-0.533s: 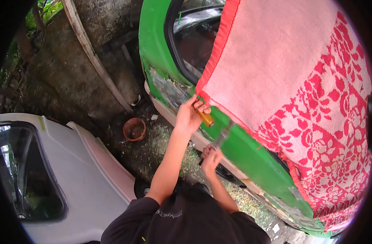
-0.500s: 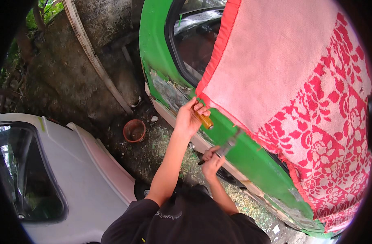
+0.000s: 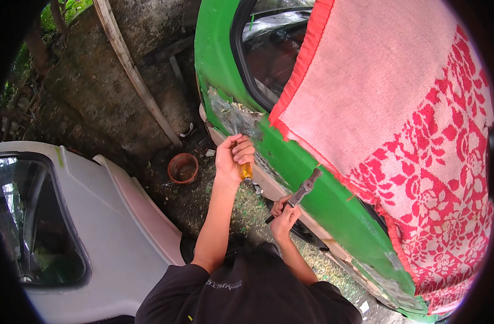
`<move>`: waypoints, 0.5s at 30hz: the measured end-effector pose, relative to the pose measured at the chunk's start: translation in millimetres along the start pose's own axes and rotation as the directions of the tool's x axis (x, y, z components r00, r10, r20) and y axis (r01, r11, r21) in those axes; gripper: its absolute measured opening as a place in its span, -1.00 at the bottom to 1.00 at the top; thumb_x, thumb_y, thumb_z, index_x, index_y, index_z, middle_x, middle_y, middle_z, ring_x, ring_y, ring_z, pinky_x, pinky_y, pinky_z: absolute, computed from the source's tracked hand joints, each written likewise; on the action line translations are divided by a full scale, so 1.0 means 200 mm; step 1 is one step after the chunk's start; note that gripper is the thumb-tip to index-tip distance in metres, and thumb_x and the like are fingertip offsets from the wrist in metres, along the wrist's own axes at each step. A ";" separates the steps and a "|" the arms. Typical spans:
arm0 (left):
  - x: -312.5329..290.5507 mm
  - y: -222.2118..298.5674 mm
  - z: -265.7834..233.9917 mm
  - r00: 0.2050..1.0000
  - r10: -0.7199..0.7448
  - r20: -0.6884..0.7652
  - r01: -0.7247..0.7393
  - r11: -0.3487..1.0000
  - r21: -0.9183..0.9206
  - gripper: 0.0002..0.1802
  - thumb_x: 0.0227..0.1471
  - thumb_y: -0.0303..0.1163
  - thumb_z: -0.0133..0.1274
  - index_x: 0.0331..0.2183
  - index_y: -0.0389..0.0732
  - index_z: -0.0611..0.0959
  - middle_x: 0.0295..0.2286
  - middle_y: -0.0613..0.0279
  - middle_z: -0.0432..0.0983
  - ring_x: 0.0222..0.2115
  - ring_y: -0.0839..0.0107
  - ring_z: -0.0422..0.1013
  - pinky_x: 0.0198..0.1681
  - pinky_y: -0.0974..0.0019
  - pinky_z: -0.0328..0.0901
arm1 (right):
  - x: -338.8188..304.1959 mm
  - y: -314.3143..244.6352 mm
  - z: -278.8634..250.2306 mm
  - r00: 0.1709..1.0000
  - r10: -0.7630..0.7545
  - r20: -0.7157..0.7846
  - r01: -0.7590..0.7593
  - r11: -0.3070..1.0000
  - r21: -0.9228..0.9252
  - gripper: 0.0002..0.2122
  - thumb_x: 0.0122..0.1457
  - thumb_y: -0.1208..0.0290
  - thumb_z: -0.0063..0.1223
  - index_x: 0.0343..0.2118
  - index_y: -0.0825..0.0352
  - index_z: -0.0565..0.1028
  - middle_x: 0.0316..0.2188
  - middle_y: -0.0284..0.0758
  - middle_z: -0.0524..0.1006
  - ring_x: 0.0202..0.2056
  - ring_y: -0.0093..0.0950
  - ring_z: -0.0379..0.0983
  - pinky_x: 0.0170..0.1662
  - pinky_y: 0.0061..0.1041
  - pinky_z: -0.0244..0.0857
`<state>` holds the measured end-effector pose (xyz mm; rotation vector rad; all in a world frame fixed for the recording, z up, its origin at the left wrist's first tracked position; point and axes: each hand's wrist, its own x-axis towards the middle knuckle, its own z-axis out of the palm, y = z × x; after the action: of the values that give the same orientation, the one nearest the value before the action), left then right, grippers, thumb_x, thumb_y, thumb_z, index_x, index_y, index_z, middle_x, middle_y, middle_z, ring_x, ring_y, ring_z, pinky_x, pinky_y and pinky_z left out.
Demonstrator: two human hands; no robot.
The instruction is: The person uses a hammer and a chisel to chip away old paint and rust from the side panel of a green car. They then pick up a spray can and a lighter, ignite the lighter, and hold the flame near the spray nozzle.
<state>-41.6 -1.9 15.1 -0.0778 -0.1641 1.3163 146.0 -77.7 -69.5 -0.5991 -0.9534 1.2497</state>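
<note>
My left hand point(image 3: 233, 157) is closed around a translucent amber handle point(image 3: 246, 172), like a screwdriver's; any blade is hidden behind the fingers. It hovers beside the scraped rear part of the green car body point(image 3: 333, 195). Lower and to the right, my right hand point(image 3: 283, 217) grips metal pliers point(image 3: 302, 190) with a round joint, their jaws pointing up over the green panel. Bare grey and flaking patches point(image 3: 237, 115) show on the car's bodywork.
A red floral blanket point(image 3: 376, 102) drapes over the green car's roof. On the left stands a white car point(image 3: 112, 227). Between them a reddish pot point(image 3: 183, 168) sits on ground strewn with paint chips. A wooden strip point(image 3: 132, 70) leans on the mossy wall.
My left hand has drawn left and slightly down, away from the blanket's corner, with the amber handle now pointing more downward. The pliers have stayed near the same spot and look sharper.
</note>
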 end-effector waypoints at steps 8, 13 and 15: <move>0.00 -0.06 -0.01 0.998 0.004 -0.066 0.007 0.987 0.164 -0.78 0.15 -0.35 -0.11 -0.52 -0.20 0.37 -0.72 0.48 0.09 -0.74 0.59 0.06 -0.68 0.46 0.06 | 0.03 0.00 0.01 1.000 0.016 0.019 -0.016 1.000 0.000 -0.51 0.31 -0.05 -0.22 -0.53 0.35 0.18 -0.73 -0.49 0.07 -0.72 -0.71 -0.07 -0.66 -0.65 -0.23; 0.06 -0.09 -0.01 0.992 0.054 -0.110 -0.030 0.978 0.207 -0.76 0.18 -0.32 -0.15 -0.51 -0.20 0.39 -0.71 0.47 0.10 -0.72 0.57 0.08 -0.66 0.45 0.08 | 0.02 0.02 0.00 0.998 0.042 0.036 -0.044 0.998 0.046 -0.56 0.34 0.04 -0.21 -0.50 0.36 0.23 -0.69 -0.45 0.17 -0.68 -0.70 -0.01 -0.64 -0.62 -0.16; 0.07 -0.09 0.00 0.994 0.037 -0.098 -0.022 0.987 0.157 -0.76 0.18 -0.32 -0.16 -0.51 -0.18 0.38 -0.72 0.47 0.10 -0.73 0.58 0.08 -0.68 0.45 0.08 | 0.01 0.03 -0.01 0.998 0.053 0.036 -0.054 0.999 0.011 -0.55 0.33 0.02 -0.19 -0.51 0.36 0.20 -0.71 -0.47 0.12 -0.70 -0.71 -0.03 -0.65 -0.65 -0.19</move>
<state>-20.3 6.6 18.4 -0.0135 0.0266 1.3474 144.6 -74.2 -74.2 -0.5982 -0.9647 1.3164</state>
